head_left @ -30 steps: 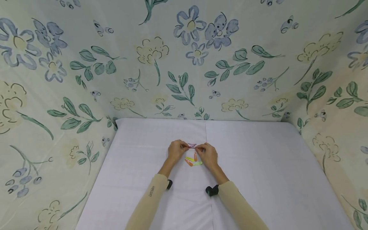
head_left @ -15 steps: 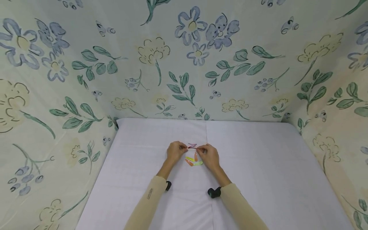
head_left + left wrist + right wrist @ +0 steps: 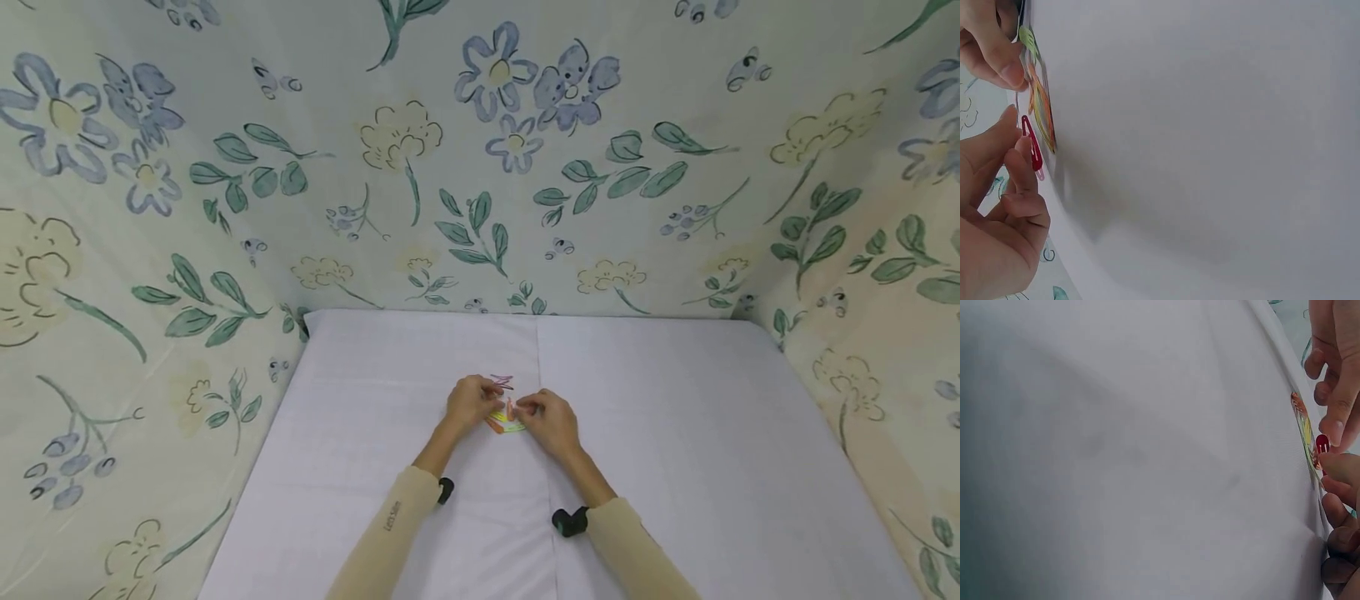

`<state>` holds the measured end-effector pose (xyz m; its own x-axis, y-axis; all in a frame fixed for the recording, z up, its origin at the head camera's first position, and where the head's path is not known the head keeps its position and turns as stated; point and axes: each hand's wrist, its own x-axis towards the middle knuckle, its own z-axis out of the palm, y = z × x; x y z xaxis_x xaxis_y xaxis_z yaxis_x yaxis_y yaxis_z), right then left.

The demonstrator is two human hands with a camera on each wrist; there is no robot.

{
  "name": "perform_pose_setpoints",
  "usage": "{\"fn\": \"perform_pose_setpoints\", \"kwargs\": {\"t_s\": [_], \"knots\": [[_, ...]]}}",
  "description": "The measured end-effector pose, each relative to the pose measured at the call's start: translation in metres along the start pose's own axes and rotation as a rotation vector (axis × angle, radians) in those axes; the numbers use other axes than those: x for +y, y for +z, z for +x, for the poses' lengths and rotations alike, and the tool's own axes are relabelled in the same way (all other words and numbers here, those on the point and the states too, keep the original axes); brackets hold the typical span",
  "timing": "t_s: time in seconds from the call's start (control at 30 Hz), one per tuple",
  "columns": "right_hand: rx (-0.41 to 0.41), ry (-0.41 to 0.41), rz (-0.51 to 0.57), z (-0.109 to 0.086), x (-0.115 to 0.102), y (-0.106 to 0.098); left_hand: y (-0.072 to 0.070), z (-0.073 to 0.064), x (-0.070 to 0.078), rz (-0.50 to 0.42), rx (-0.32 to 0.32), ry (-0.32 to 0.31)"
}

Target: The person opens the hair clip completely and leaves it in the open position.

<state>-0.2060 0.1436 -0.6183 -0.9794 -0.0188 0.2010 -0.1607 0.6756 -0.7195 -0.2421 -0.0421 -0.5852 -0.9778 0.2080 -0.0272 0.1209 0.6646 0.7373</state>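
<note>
In the head view my left hand (image 3: 469,401) and right hand (image 3: 552,420) are over a small group of snap hair clips, fingertips facing across a narrow gap. An orange hair clip (image 3: 510,409) shows in that gap; another orange and yellow-green clips lie nearer, partly covered by the fingers. Dark red and pink hair clips (image 3: 502,382) lie just beyond. The left wrist view shows a red hair clip (image 3: 1034,147) beside my left fingertips. In the right wrist view its rounded end (image 3: 1322,442) appears between both hands' thumbs. Neither hand visibly holds anything.
A white cloth (image 3: 675,433) with a seam covers the table. Floral fabric (image 3: 495,183) hangs behind and along both sides. Black wrist cameras (image 3: 570,522) sit at the sleeve cuffs.
Both hands pinched the ends of a dark red hair clip at the far side. They have now let go and moved nearer, over the orange and yellow-green clips.
</note>
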Motion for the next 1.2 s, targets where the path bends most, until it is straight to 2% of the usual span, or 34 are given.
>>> {"fn": "perform_pose_setpoints", "kwargs": {"t_s": [0.13,0.33,0.57,0.77,0.87,0.97,1.07,1.2], "knots": [[-0.023,-0.023,-0.01,-0.003,0.003,0.001,0.008,0.002,0.009,0.043,-0.019,0.029],[-0.018,-0.035,-0.014,-0.004,0.003,0.003,0.011,0.001,0.016,0.093,-0.033,-0.004],[0.012,-0.046,0.0,-0.006,-0.001,0.0,0.011,-0.001,0.012,0.105,-0.003,-0.016],[0.012,-0.026,-0.003,-0.006,0.001,0.0,0.007,-0.003,0.006,0.067,-0.007,-0.035],[0.02,-0.037,-0.001,-0.006,0.001,0.001,0.005,-0.005,0.002,0.003,-0.019,-0.054],[0.031,-0.072,0.022,-0.005,0.002,0.002,0.003,-0.007,-0.003,-0.121,-0.037,-0.08],[0.059,-0.086,0.07,-0.006,0.002,0.003,0.002,-0.008,-0.007,-0.25,-0.064,-0.079],[0.087,-0.024,0.118,-0.007,0.0,0.001,0.001,-0.011,-0.008,-0.402,-0.129,-0.066]]}}
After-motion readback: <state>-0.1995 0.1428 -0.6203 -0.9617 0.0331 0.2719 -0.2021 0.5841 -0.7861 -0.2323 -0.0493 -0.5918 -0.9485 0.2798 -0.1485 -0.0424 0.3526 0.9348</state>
